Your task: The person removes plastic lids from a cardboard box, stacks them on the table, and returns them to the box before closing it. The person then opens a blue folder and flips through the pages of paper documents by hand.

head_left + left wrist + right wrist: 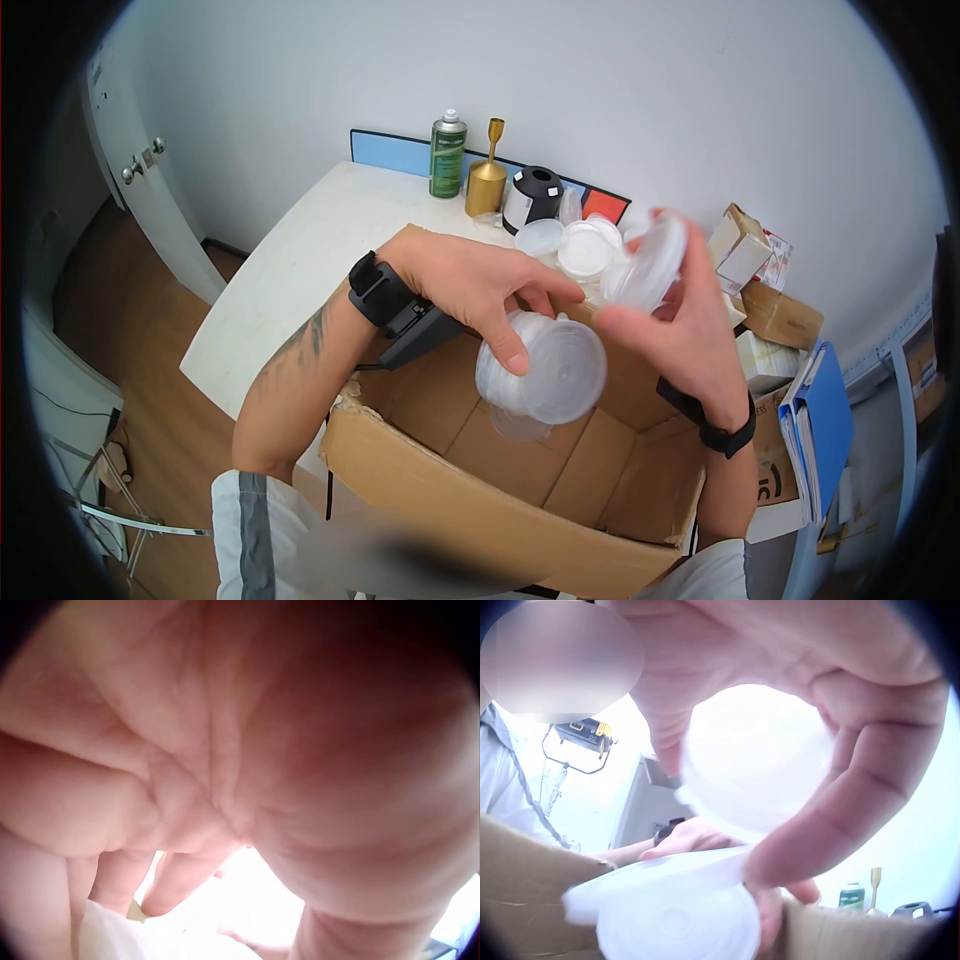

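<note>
The left hand (480, 285) grips a stack of round translucent lids (565, 372) above an open cardboard box (430, 480), its thumb across the stack's side. To its right, the right hand (690, 330) holds more round clear lids (655, 265) between thumb and fingers, slightly blurred. In the right wrist view, the right hand (870, 750) curls round a white lid (757, 757), with the left hand's stack (679, 919) below it. The left wrist view shows mostly the palm (225, 750) and a bit of white plastic (112, 934).
Behind the box, more round lids (588, 248) lie on the white table (290, 265). A green spray can (447, 155), a gold candle holder (487, 185) and a black-and-white object (533, 200) stand along the back. Small boxes (740, 250) and a blue binder (825, 425) are at the right.
</note>
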The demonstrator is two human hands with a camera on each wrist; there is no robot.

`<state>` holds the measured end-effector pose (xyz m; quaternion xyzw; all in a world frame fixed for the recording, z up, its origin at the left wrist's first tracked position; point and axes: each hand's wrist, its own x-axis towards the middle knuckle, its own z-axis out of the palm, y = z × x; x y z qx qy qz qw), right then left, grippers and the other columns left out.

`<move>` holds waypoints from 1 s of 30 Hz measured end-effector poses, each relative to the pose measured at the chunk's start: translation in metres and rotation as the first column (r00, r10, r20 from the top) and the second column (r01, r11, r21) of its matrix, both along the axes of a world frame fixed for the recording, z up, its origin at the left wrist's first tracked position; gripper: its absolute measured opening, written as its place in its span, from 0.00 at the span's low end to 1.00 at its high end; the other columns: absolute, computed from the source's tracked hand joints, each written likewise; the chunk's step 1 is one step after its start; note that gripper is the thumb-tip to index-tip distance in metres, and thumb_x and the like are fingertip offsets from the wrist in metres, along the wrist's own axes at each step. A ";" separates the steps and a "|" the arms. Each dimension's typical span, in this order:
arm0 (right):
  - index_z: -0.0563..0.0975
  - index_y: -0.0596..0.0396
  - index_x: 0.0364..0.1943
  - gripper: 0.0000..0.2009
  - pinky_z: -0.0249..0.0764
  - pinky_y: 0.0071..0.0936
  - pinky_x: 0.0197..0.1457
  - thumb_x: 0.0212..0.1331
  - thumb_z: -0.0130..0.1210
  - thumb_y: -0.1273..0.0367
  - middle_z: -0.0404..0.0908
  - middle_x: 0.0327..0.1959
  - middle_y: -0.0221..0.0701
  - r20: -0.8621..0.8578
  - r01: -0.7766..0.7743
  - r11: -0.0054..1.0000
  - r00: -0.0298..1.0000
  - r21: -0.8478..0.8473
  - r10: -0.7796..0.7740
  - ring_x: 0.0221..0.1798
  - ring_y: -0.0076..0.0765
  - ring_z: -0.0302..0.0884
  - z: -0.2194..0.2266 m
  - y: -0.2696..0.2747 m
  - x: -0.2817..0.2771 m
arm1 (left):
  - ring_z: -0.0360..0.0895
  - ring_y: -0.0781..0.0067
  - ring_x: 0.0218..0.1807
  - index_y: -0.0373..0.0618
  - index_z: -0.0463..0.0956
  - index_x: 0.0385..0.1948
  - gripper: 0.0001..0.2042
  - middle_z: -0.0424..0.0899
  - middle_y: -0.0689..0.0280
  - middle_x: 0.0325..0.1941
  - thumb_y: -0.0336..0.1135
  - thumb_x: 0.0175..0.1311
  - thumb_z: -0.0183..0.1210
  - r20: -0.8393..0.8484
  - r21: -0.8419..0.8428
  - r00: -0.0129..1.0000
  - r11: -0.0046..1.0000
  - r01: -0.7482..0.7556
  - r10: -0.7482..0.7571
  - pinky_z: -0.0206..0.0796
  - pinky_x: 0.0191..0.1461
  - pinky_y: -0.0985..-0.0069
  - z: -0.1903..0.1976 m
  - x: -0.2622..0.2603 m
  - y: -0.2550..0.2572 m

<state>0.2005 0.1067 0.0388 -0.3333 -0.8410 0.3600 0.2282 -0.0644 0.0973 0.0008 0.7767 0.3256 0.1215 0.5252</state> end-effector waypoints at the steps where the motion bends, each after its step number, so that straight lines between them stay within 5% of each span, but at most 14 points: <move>1: 0.59 0.66 0.73 0.52 0.81 0.36 0.56 0.47 0.78 0.58 0.75 0.61 0.52 -0.180 0.155 0.960 0.977 0.234 -0.114 0.58 0.48 0.83 -0.004 0.011 -0.004 | 0.79 0.69 0.60 0.40 0.56 0.78 0.50 0.77 0.55 0.66 0.40 0.55 0.79 -0.010 0.021 0.999 0.999 -0.035 0.035 0.72 0.68 0.72 -0.001 0.001 -0.001; 2: 0.58 0.66 0.75 0.54 0.81 0.40 0.57 0.48 0.80 0.56 0.72 0.64 0.54 -0.376 0.340 0.843 0.909 0.418 -0.180 0.61 0.53 0.81 -0.010 0.021 -0.007 | 0.78 0.69 0.60 0.40 0.56 0.78 0.50 0.77 0.55 0.65 0.40 0.56 0.78 -0.022 0.040 0.998 0.997 -0.066 0.067 0.72 0.67 0.72 -0.002 0.002 -0.002; 3: 0.58 0.66 0.75 0.54 0.81 0.40 0.57 0.48 0.80 0.56 0.72 0.64 0.54 -0.379 0.346 0.844 0.906 0.410 -0.187 0.61 0.53 0.81 -0.016 0.031 -0.008 | 0.78 0.69 0.60 0.40 0.56 0.78 0.50 0.77 0.55 0.65 0.40 0.56 0.78 -0.027 0.034 0.998 0.998 -0.061 0.062 0.72 0.67 0.72 -0.002 0.003 -0.003; 5: 0.57 0.65 0.76 0.58 0.78 0.46 0.62 0.46 0.79 0.48 0.67 0.68 0.56 -0.357 0.447 0.368 0.889 0.815 -0.288 0.67 0.63 0.73 -0.025 0.046 -0.009 | 0.78 0.70 0.60 0.38 0.58 0.77 0.48 0.78 0.56 0.65 0.41 0.57 0.78 -0.035 0.049 0.998 0.998 -0.049 0.051 0.72 0.65 0.74 -0.001 0.003 -0.003; 6: 0.57 0.65 0.76 0.58 0.78 0.46 0.62 0.46 0.79 0.48 0.67 0.68 0.56 -0.358 0.450 0.366 0.887 0.814 -0.293 0.67 0.63 0.73 -0.026 0.042 -0.006 | 0.78 0.70 0.60 0.38 0.58 0.77 0.48 0.78 0.56 0.65 0.41 0.57 0.78 -0.037 0.049 0.998 0.998 -0.044 0.046 0.72 0.65 0.74 -0.001 0.004 0.000; 8: 0.59 0.63 0.75 0.59 0.75 0.47 0.65 0.43 0.77 0.43 0.64 0.70 0.57 -0.132 0.172 0.478 0.984 0.862 -0.115 0.71 0.69 0.66 -0.025 0.015 -0.005 | 0.79 0.71 0.58 0.38 0.60 0.75 0.46 0.78 0.58 0.64 0.42 0.57 0.78 0.016 0.072 0.998 0.996 -0.059 0.058 0.71 0.64 0.77 -0.005 0.004 0.003; 10: 0.60 0.60 0.75 0.59 0.77 0.45 0.62 0.42 0.76 0.41 0.65 0.69 0.55 -0.037 0.083 0.435 0.993 0.896 -0.114 0.67 0.65 0.71 -0.025 -0.008 -0.011 | 0.79 0.73 0.57 0.37 0.63 0.74 0.43 0.79 0.60 0.63 0.41 0.58 0.77 0.064 0.070 0.993 0.992 -0.108 0.103 0.71 0.63 0.77 -0.012 0.002 0.003; 12: 0.65 0.58 0.71 0.54 0.79 0.44 0.57 0.40 0.78 0.45 0.66 0.67 0.52 0.140 -0.234 0.706 0.972 0.668 0.190 0.61 0.60 0.77 -0.029 -0.015 -0.012 | 0.79 0.75 0.56 0.36 0.65 0.72 0.41 0.80 0.62 0.62 0.40 0.59 0.77 0.102 0.078 0.986 0.987 -0.139 0.131 0.70 0.63 0.78 -0.012 0.004 0.003; 15: 0.69 0.56 0.66 0.48 0.81 0.45 0.52 0.40 0.80 0.50 0.68 0.65 0.50 0.283 -0.309 0.717 0.945 0.625 0.161 0.55 0.56 0.81 -0.036 -0.015 -0.012 | 0.78 0.81 0.56 0.34 0.70 0.68 0.35 0.83 0.68 0.57 0.37 0.61 0.75 0.113 -0.111 0.981 0.983 -0.146 0.158 0.71 0.62 0.78 -0.002 0.003 0.003; 19: 0.69 0.57 0.62 0.45 0.81 0.45 0.51 0.39 0.82 0.54 0.68 0.65 0.48 0.201 -0.294 0.718 0.956 0.631 0.214 0.54 0.54 0.82 -0.037 -0.010 -0.007 | 0.78 0.75 0.63 0.34 0.67 0.70 0.44 0.80 0.63 0.64 0.36 0.51 0.82 0.179 -0.224 0.973 0.969 -0.105 0.147 0.74 0.67 0.72 0.001 0.004 0.003; 26: 0.69 0.57 0.56 0.43 0.81 0.43 0.50 0.37 0.82 0.54 0.74 0.58 0.43 0.068 -0.253 0.807 0.964 0.534 0.257 0.53 0.53 0.81 -0.032 0.002 0.000 | 0.79 0.70 0.62 0.35 0.63 0.72 0.43 0.80 0.58 0.65 0.33 0.55 0.78 0.186 -0.217 0.965 0.966 -0.141 0.183 0.73 0.67 0.72 0.009 0.010 -0.009; 30: 0.67 0.59 0.66 0.50 0.77 0.45 0.65 0.36 0.85 0.56 0.73 0.65 0.45 -0.101 -0.030 0.828 0.989 0.560 0.105 0.63 0.54 0.78 -0.021 0.015 0.002 | 0.79 0.67 0.63 0.36 0.60 0.75 0.46 0.78 0.56 0.67 0.33 0.55 0.78 0.106 -0.154 0.983 0.979 -0.133 0.150 0.73 0.68 0.71 -0.001 0.007 -0.004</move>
